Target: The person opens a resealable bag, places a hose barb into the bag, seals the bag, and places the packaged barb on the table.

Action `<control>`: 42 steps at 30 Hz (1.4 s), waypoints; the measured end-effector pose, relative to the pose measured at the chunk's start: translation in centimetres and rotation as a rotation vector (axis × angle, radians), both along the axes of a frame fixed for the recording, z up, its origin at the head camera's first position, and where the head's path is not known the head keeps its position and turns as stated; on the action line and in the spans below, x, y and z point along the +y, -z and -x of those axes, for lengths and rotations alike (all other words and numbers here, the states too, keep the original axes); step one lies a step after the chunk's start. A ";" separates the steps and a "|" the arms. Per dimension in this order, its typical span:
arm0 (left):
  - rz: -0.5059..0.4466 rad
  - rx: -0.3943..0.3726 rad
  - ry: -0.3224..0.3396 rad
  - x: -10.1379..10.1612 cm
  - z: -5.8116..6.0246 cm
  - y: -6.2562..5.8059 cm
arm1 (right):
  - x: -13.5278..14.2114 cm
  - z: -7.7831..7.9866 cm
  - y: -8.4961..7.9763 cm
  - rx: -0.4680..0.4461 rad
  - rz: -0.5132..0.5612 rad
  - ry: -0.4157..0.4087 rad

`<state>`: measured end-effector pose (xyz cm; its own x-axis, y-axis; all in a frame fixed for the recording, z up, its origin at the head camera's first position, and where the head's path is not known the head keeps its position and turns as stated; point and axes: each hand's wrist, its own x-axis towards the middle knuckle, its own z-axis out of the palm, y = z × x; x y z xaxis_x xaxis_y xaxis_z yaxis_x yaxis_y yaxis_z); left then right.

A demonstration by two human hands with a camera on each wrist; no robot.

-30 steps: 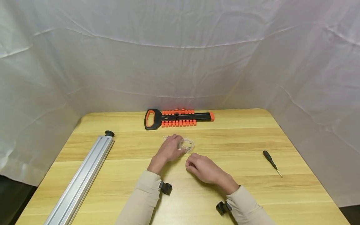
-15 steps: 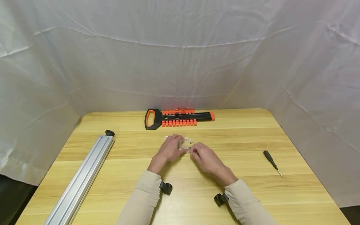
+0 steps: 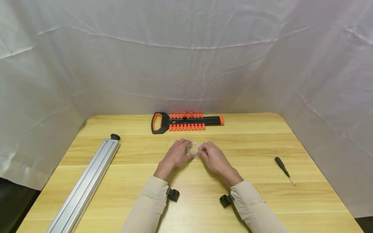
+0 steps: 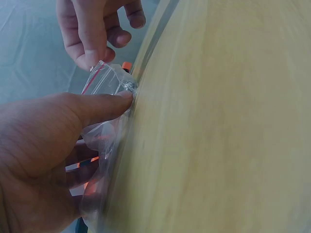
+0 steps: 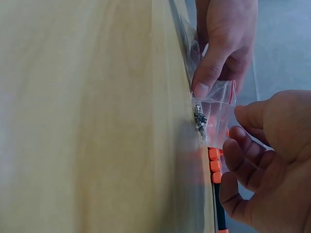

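A clear zip bag (image 5: 216, 108) with a red seal line stands tilted over the table, small metal screws (image 5: 200, 119) gathered inside it. My left hand (image 3: 176, 154) grips the bag, its thumb pressed on the plastic near the screws and its other fingers behind. From the opposite side my right hand (image 3: 215, 158) pinches the bag's sealed edge between thumb and forefinger, while the remaining fingers curl loosely. In the head view the hands nearly meet, and the bag shows as a small glint between them.
Behind the hands lies a black-and-orange tool rack (image 3: 211, 121) with a loop handle. A long silver metal rail (image 3: 84, 184) with a black knob (image 3: 115, 137) runs along the left. A black screwdriver (image 3: 281, 165) lies at the right. White cloth (image 3: 186, 71) encloses the table.
My right hand has moved forward to the bag and now pinches its edge. My left hand has kept its grip in nearly the same place.
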<state>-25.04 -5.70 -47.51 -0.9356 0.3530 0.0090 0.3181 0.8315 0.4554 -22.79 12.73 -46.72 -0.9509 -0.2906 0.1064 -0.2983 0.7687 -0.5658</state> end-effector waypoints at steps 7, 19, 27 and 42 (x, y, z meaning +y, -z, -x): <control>-0.006 0.014 -0.006 0.2 0.1 0.0 | -0.4 0.6 0.4 -0.028 0.005 0.027; -0.038 -0.021 0.009 -0.4 0.1 -0.1 | -0.4 0.0 0.0 -0.048 0.028 0.003; -0.066 -0.105 0.058 -1.2 0.1 0.0 | -0.3 -0.1 0.3 -0.010 0.014 -0.001; -0.105 0.055 -0.035 -2.6 0.7 -0.1 | -0.1 -0.3 0.5 -0.014 0.026 0.035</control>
